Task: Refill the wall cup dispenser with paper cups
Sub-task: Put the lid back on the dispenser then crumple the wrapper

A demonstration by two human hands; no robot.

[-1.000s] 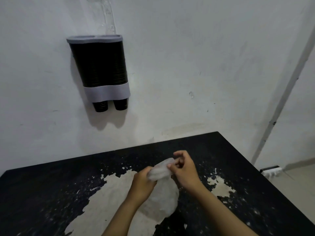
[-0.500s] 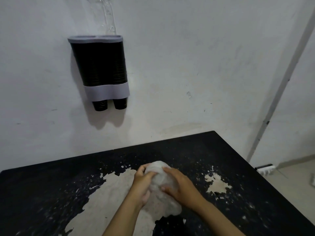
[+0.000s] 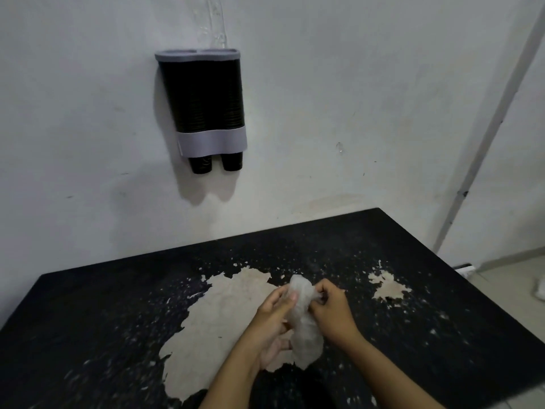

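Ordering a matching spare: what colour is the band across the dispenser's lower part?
Light grey band, seen in the head view.

Head camera looks forward and down over the table (image 3: 88, 320) toward the wall (image 3: 324, 84) (one view only).

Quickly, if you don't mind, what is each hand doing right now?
Left hand: closed on the crumpled clear plastic bag, gripping its left side.
Right hand: closed on the bag, pinching its top right.
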